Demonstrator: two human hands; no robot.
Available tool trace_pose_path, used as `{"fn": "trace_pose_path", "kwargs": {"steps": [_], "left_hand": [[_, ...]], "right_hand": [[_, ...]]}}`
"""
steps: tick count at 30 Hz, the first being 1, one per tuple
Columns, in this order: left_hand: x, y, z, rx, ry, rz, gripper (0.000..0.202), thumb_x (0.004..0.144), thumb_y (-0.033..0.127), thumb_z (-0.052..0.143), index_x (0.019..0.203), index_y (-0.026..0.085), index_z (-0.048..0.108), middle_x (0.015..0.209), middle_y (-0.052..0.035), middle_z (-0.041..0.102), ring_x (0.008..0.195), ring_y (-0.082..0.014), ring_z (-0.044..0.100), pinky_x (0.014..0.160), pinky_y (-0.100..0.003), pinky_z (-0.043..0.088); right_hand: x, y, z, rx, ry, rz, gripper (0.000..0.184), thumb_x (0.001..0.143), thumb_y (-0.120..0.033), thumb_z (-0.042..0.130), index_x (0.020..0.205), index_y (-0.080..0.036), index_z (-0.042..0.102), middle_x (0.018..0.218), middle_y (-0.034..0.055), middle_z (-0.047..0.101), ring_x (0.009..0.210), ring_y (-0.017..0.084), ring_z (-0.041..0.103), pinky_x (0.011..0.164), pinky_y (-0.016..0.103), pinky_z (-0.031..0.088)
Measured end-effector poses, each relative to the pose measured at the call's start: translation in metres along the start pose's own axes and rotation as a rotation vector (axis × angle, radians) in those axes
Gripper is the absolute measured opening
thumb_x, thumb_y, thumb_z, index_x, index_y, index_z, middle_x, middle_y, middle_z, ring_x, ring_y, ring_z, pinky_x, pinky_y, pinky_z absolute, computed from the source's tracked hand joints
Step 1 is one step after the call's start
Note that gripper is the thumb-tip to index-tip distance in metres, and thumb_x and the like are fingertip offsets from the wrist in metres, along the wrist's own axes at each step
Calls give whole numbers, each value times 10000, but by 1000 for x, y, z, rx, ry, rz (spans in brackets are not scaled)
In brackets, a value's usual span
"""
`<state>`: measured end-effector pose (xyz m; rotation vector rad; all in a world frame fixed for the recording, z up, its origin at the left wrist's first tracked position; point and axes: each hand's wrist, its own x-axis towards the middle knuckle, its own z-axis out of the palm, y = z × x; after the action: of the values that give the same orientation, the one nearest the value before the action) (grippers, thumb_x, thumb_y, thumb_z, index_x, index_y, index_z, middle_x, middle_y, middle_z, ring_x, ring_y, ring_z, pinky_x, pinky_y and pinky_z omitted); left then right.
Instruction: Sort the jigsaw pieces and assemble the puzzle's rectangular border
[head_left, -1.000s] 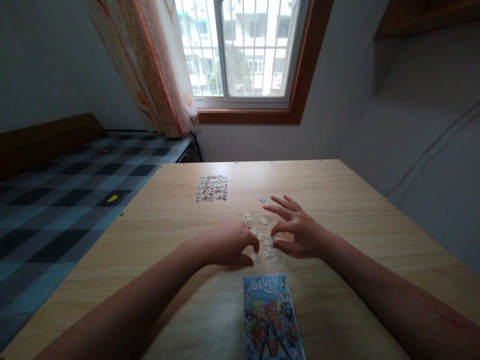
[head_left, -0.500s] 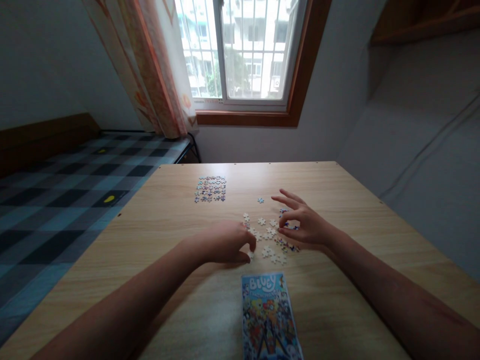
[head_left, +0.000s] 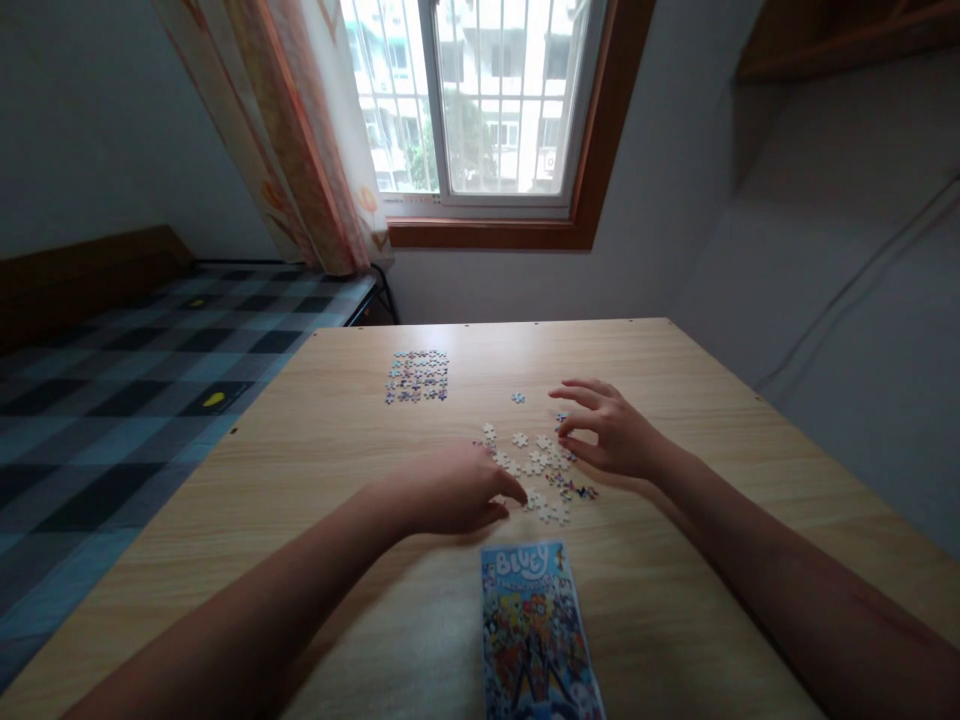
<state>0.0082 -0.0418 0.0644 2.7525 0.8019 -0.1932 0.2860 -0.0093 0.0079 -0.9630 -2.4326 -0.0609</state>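
Note:
My left hand (head_left: 461, 490) is low over the near left part of a spread of jigsaw pieces. Its index finger reaches out to a pale piece (head_left: 534, 500), with the thumb apart below. Above the right side of the spread is my right hand (head_left: 611, 430), its outer fingers stretched and its index finger and thumb bent close to each other, with no piece visible between them. Pale, back-side-up pieces (head_left: 520, 440) lie between both hands, and several coloured pieces (head_left: 574, 488) are by my right thumb. My left hand covers some pieces.
A grid of puzzle pieces (head_left: 417, 377) lies at the far left of the wooden table (head_left: 315, 470). One single blue piece (head_left: 518, 398) rests beyond the spread. The Bluey puzzle box (head_left: 536, 630) is near me. A checked bed (head_left: 285, 310) stands to the left.
My left index finger has moved right and straightened toward the near pale pieces. My right hand has shifted up slightly, and pale pieces show below its thumb.

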Motion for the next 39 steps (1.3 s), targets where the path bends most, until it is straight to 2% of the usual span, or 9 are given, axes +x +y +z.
{"fn": "trace_pose_path", "kwargs": {"steps": [2, 6, 10, 15, 26, 30, 34, 36, 39], "left_hand": [[0, 4, 1, -21, 2, 14, 323, 880, 210, 621, 1146, 324, 765, 854, -37, 777, 721, -166, 677, 720, -285, 511], [1, 4, 3, -5, -18, 3, 331, 885, 202, 608, 1146, 331, 765, 824, -34, 775, 687, -166, 661, 752, -307, 514], [2, 0, 4, -1, -32, -19, 306, 876, 225, 622, 1124, 323, 771, 858, -31, 779, 719, -173, 669, 759, -305, 517], [3, -6, 7, 17, -4, -24, 285, 840, 241, 669, 1095, 310, 776, 830, -30, 770, 710, -176, 682, 724, -289, 523], [4, -3, 7, 43, -4, -43, 284, 869, 242, 638, 1110, 318, 768, 844, -33, 771, 726, -179, 676, 706, -291, 508], [7, -7, 13, 45, 75, -3, 197, 919, 311, 598, 993, 272, 777, 794, -38, 756, 695, -173, 666, 669, -289, 493], [12, -11, 25, 82, 229, 52, 393, 999, 411, 457, 800, 205, 727, 701, -45, 698, 617, -147, 615, 636, -286, 473], [14, -11, 31, 77, 278, 69, 408, 1016, 408, 413, 857, 208, 732, 734, -43, 695, 625, -141, 604, 640, -286, 471], [14, -9, 35, 70, 312, 100, 363, 1017, 411, 415, 1085, 265, 740, 844, -49, 700, 751, -170, 617, 744, -330, 495]], "right_hand": [[2, 1, -6, 5, -25, -2, 97, 892, -280, 676, 828, -245, 740, 1116, 57, 729, 1079, 250, 619, 977, 452, 438], [4, -1, -19, 58, -178, 15, 131, 922, -267, 645, 850, -232, 749, 850, 34, 730, 821, 182, 621, 800, 335, 454], [3, -4, -29, 86, -337, 115, 101, 894, -218, 666, 900, -242, 763, 866, 27, 733, 801, 160, 630, 728, 282, 435], [3, -5, -33, 95, -421, 200, 105, 862, -206, 695, 918, -248, 772, 835, 14, 725, 744, 141, 615, 671, 258, 417], [8, -27, -39, 173, -506, 132, 143, 829, -153, 649, 869, -233, 761, 810, 6, 737, 701, 124, 608, 627, 242, 386], [6, -20, -43, 69, -512, 221, 157, 805, -128, 635, 818, -227, 756, 754, 5, 729, 651, 124, 590, 599, 248, 356], [7, -21, -44, 0, -527, 263, 130, 813, -183, 664, 846, -253, 768, 768, 9, 745, 670, 144, 611, 591, 260, 340], [8, -24, -45, -7, -536, 245, 122, 824, -203, 668, 850, -261, 771, 774, 11, 750, 678, 149, 622, 594, 264, 344], [10, -28, -47, -7, -548, 241, 122, 822, -206, 675, 846, -267, 778, 781, 10, 758, 689, 155, 639, 600, 266, 361]]}}
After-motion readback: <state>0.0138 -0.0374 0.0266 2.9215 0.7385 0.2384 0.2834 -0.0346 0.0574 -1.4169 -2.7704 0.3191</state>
